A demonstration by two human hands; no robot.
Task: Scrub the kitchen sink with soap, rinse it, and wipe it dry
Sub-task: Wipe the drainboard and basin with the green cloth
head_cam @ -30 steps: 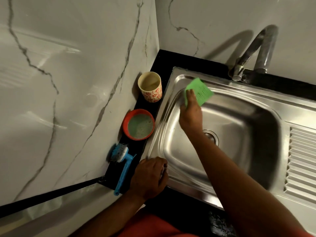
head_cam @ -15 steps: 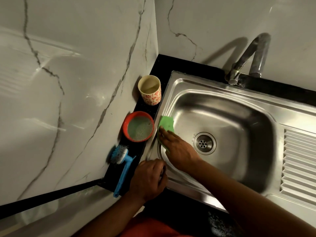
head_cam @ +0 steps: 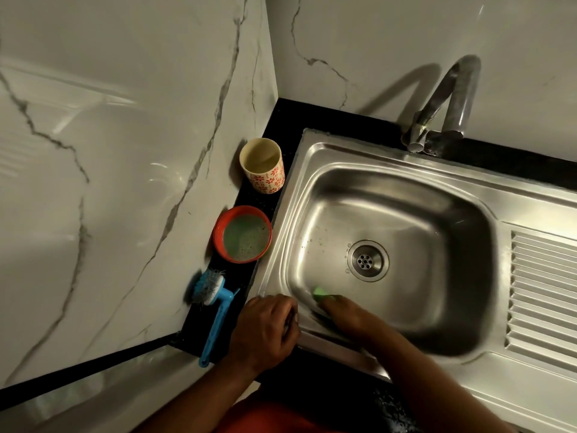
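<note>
Down in the stainless steel sink (head_cam: 390, 165), the right hand (head_cam: 342, 314) is pressing a green scrub pad (head_cam: 321, 293) against the near-left slope of the basin, just near and left of the drain strainer (head_cam: 367, 260). Its fingers are lying stretched over the pad, pushing on it rather than clenching, though the hand is blurred and only one corner of the pad is showing beyond the fingertips. The left hand (head_cam: 265, 329) is resting on the sink's near-left corner rim with its fingers curled into a loose fist, grasping nothing that can be seen. A few droplets are sitting on the basin floor left of the strainer.

On the black counter strip (head_cam: 282, 120) left of the sink, a blue scrubbing brush (head_cam: 217, 323) is lying nearest. A red bowl (head_cam: 217, 237) of greenish soapy liquid is standing beyond it, with a flower-patterned cup (head_cam: 265, 179) farther still. A metal tap (head_cam: 437, 117) is curving out at the far edge. The ribbed draining board (head_cam: 543, 292) is running off to the right. Veined marble walls (head_cam: 125, 151) are meeting at the far-left corner.
</note>
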